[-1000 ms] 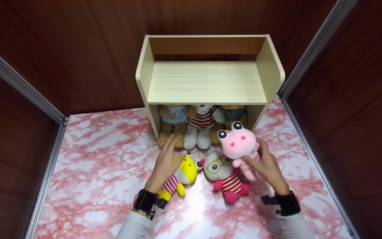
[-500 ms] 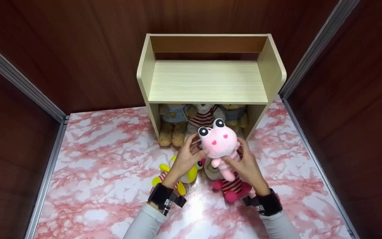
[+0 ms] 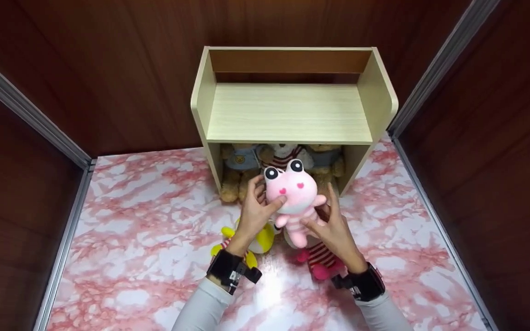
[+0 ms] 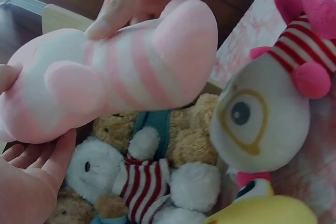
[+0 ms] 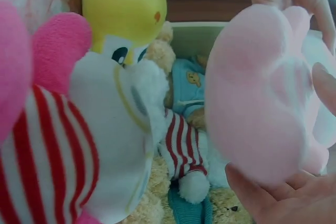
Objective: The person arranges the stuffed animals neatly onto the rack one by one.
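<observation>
Pink frog plush (image 3: 291, 188), held before a pale two-tier shelf (image 3: 288, 112)

Left hand (image 3: 255, 215): gripping; thumb on the frog's cheek, fingers curled at the side of its head. Right hand (image 3: 338, 232): gripping; thumb across the striped belly, fingers behind the body. Frog: raised above the surface in front of the lower tier, face up, eyes toward the shelf.

Beneath, lying: one yellow frog plush (image 3: 264, 239), partly hidden by the left forearm; just beside it, one white-headed plush with yellow glasses (image 4: 273, 114), pink limbs and red-striped body.

Lower tier, side by side: brown bear in light blue (image 3: 243, 158); white bear in red stripes (image 4: 147, 182); brown bear in darker blue (image 3: 325, 158).

Ground: pink-and-white marbled surface (image 3: 131, 257). Surround: dark wood-grain panels (image 3: 131, 69).
</observation>
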Demonstrator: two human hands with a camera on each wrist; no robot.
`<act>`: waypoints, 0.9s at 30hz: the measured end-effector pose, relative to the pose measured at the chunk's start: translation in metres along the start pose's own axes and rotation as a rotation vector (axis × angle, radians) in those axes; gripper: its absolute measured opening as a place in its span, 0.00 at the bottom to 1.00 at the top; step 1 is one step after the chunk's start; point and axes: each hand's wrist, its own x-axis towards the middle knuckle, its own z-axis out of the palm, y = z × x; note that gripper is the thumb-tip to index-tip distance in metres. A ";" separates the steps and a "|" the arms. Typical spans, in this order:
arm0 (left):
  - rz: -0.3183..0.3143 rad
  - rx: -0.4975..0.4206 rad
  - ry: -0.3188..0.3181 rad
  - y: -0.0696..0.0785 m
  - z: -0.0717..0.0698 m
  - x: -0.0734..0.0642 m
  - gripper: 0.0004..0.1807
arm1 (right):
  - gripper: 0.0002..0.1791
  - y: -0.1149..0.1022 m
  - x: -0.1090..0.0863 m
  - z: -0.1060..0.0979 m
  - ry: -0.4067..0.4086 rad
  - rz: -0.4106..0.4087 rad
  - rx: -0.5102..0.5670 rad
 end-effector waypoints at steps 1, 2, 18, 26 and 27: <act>0.000 -0.011 0.005 0.002 -0.001 0.002 0.42 | 0.57 0.001 -0.001 -0.001 -0.001 0.013 0.006; 0.003 -0.023 0.009 0.004 -0.002 0.004 0.41 | 0.55 0.001 -0.002 -0.002 -0.005 0.028 0.004; 0.075 -0.123 -0.084 0.016 0.003 0.011 0.33 | 0.18 -0.004 -0.004 0.005 0.024 -0.022 -0.209; 0.158 -0.133 -0.112 0.008 -0.011 0.006 0.25 | 0.17 -0.012 0.002 -0.008 0.110 -0.021 -0.169; 0.168 -0.128 -0.098 0.005 -0.015 0.006 0.23 | 0.17 -0.016 0.004 -0.012 0.122 -0.028 -0.162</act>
